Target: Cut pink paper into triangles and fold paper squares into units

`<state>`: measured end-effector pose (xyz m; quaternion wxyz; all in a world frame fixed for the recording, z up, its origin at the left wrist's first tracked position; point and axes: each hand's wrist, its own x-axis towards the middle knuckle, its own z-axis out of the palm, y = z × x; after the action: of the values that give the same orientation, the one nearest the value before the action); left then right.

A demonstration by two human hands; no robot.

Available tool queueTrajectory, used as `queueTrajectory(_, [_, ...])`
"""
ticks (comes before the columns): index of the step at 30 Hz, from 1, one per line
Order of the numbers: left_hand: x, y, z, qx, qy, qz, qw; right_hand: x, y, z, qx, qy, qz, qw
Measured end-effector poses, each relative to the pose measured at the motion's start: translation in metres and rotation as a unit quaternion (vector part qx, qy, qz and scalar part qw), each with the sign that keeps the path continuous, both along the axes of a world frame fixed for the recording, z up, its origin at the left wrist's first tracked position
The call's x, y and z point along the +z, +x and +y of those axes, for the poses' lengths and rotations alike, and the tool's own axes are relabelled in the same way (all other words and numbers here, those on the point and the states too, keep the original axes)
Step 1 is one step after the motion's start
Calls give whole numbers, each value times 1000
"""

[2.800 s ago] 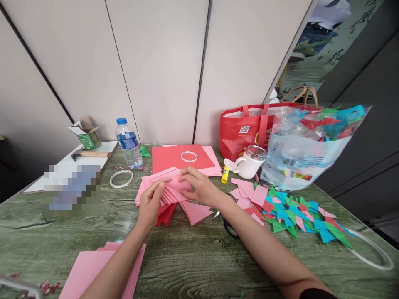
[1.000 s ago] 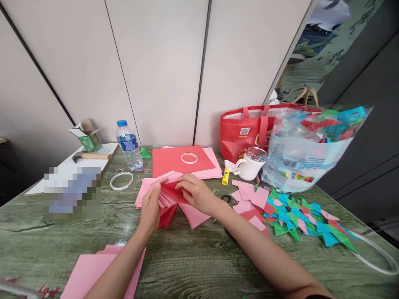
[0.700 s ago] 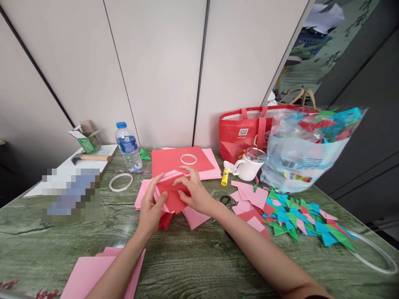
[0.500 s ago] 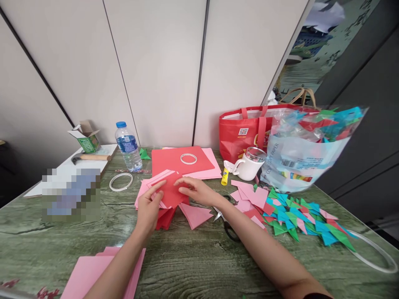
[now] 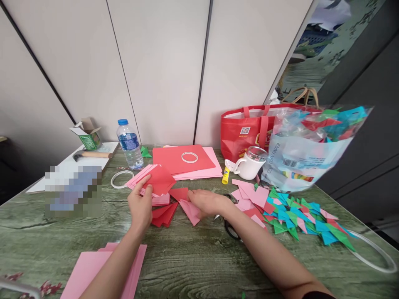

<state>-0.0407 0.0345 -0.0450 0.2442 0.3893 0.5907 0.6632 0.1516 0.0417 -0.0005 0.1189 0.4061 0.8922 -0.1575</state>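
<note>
So you've got your left hand (image 5: 140, 203) pinched, thumb on top, around a fanned paper bundle (image 5: 160, 182), pink with a red piece uppermost, held a bit left of centre. Your right hand (image 5: 212, 203) is low over the surface (image 5: 187, 259), fingers close together, at the edge of a pink triangle (image 5: 189, 211) and a red triangle (image 5: 179, 193). I can't tell if it's gripping them or just touching, since the hand hides the rest.

As for how far you are, I'd say you're partway through. The bundle in your hand is small pieces, and a fan of red pieces (image 5: 163, 214) lies just nearer than it. There are pink offcuts (image 5: 249, 193) on the right, and beyond them a big heap of mixed pieces (image 5: 311, 218) in green, blue, pink and red. The clear bag (image 5: 305, 153) behind looks well stocked with coloured paper too.

What's left, by my read: the large pink stack (image 5: 85, 274) at near left, plus the red sheet (image 5: 166, 161) and pink sheets (image 5: 215, 166) at the far side, all look uncut. Your scissors (image 5: 231, 229) lie partly hidden by your right arm.
</note>
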Motion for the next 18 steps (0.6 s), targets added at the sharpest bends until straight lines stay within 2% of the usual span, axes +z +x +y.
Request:
queueTrajectory(3, [0,-1,0,0,-6,7,1000,-1,11,8,15,-11,41,999])
queueTrajectory(7, [0,-3,0,-7,-14,39,999,2,26,19,-44,48,142,988])
queueTrajectory(10, [1,0,-2,-56,0,77,995,7,26,22,-95,100,312,940])
queueTrajectory(13, [6,8,-8,-128,14,79,988,6,14,19,-130,86,462,873])
queueTrajectory(15, [10,14,-12,-178,19,60,982,0,4,18,-134,78,494,856])
queueTrajectory(18, [15,19,-17,-207,28,53,976,-12,-6,17,-148,117,498,846])
